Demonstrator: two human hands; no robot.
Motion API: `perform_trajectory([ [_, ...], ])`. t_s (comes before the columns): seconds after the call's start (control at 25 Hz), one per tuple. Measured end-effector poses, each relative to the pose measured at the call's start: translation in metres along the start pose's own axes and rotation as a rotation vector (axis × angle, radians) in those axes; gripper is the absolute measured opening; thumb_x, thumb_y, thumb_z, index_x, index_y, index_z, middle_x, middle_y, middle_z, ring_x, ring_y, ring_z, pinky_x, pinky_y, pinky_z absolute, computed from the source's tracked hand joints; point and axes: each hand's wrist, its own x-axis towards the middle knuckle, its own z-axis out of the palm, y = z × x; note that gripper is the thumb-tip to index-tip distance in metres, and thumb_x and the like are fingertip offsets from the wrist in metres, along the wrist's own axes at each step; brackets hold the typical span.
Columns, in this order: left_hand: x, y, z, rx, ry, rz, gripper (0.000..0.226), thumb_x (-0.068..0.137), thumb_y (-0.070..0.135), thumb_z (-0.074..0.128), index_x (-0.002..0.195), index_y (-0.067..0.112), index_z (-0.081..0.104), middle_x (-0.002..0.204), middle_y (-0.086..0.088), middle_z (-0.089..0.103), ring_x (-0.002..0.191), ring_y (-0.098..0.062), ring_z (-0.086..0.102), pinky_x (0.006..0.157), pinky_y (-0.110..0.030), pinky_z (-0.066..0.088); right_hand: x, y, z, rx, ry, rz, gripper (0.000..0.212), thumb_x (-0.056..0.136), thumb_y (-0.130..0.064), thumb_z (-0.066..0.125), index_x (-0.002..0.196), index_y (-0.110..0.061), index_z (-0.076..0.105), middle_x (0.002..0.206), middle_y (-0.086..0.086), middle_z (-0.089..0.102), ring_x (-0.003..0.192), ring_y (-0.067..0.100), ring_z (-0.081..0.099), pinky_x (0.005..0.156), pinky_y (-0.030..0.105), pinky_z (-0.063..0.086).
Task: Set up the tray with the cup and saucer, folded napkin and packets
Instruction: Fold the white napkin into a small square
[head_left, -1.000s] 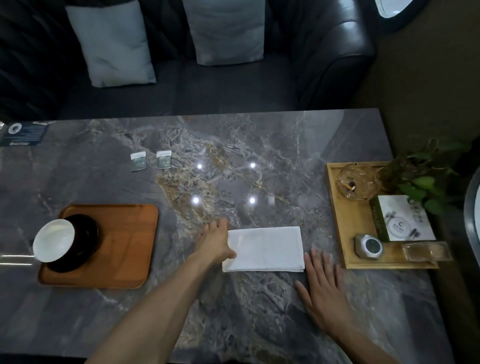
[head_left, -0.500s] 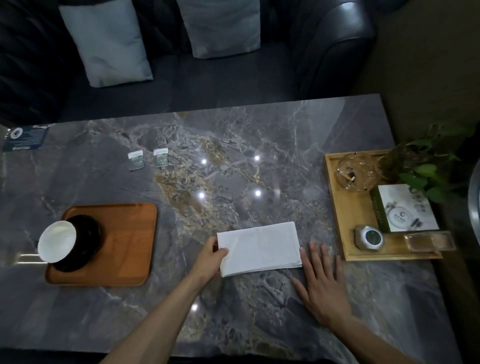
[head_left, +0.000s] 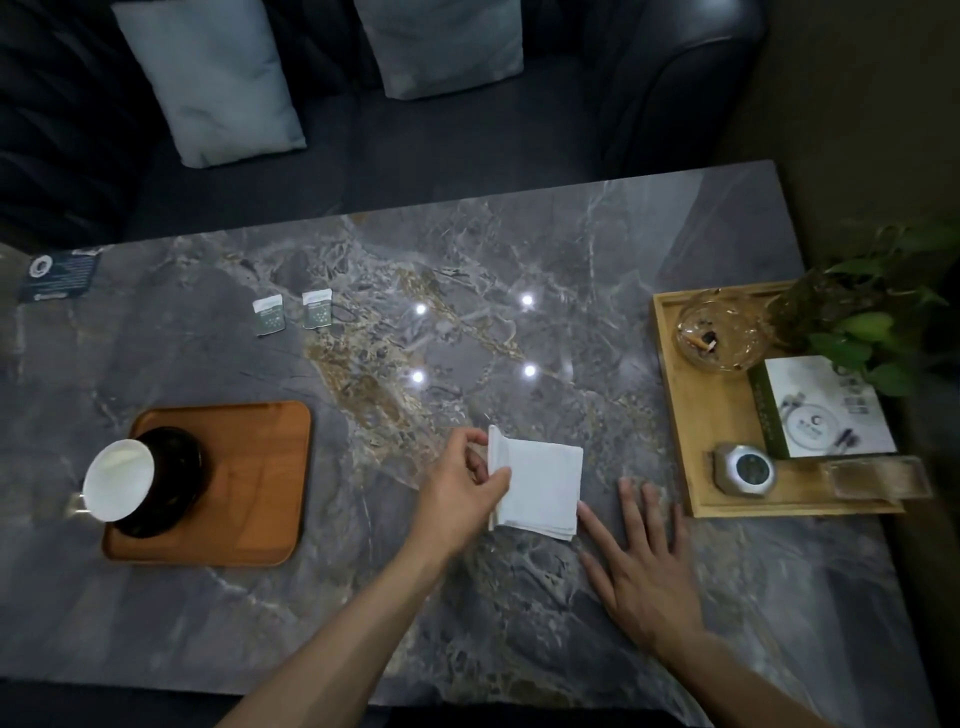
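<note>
Since the earlier frame, the white cloth napkin (head_left: 540, 486) has been folded into a near-square on the grey marble tabletop (head_left: 467, 312), its left edge pinched by left-hand fingers (head_left: 496, 480); the right hand (head_left: 644, 566) lies flat, fingers spread.

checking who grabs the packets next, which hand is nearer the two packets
Left. The left hand, pinching the napkin, sits below-right of the packets. The right hand lies flat on the table, further right and nearer the person.

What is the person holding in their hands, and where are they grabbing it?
The left hand pinches the white folded napkin at its left edge. The right hand lies flat on the table and holds nothing.
</note>
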Motion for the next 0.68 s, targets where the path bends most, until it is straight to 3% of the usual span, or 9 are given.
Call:
perform_trajectory([
  [0.12,-0.008,0.018,0.025,0.186,0.014,0.055,0.034,0.074,0.038,0.067,0.099,0.042,0.044,0.068,0.01,0.058,0.063,-0.002,0.057,0.061,-0.032,0.051,0.0,0.0,0.002,0.018,0.017,0.007,0.065,0.092,-0.061,0.034,0.152,-0.043,0.017,0.164,0.015,0.01,0.15,0.039,0.007,0.115,0.066,0.014],
  [0.24,-0.013,0.031,0.053,0.308,0.02,0.075,0.037,0.078,0.036,0.062,0.11,0.039,0.042,0.08,0.007,0.065,0.075,-0.014,0.064,0.066,-0.038,0.054,0.0,0.001,0.007,0.032,0.04,0.004,0.065,0.092,-0.061,0.036,0.152,-0.044,0.018,0.164,0.014,0.009,0.15,0.038,0.007,0.115,0.065,0.013],
  [0.48,-0.006,0.038,0.089,0.443,-0.002,0.081,0.03,0.086,0.03,0.055,0.113,0.023,0.043,0.107,-0.003,0.067,0.093,-0.031,0.063,0.072,-0.039,0.047,0.001,0.001,0.012,0.066,0.09,-0.003,0.064,0.092,-0.059,0.039,0.151,-0.047,0.018,0.164,0.013,0.011,0.15,0.037,0.008,0.116,0.064,0.012],
  [0.68,-0.002,0.033,0.1,0.484,-0.015,0.048,0.031,0.088,0.031,0.054,0.115,0.021,0.042,0.11,-0.004,0.066,0.093,-0.033,0.063,0.069,-0.04,0.046,0.0,0.001,0.012,0.083,0.129,-0.016,0.065,0.091,-0.057,0.043,0.151,-0.046,0.018,0.163,0.015,0.015,0.15,0.038,0.01,0.116,0.065,0.014],
])
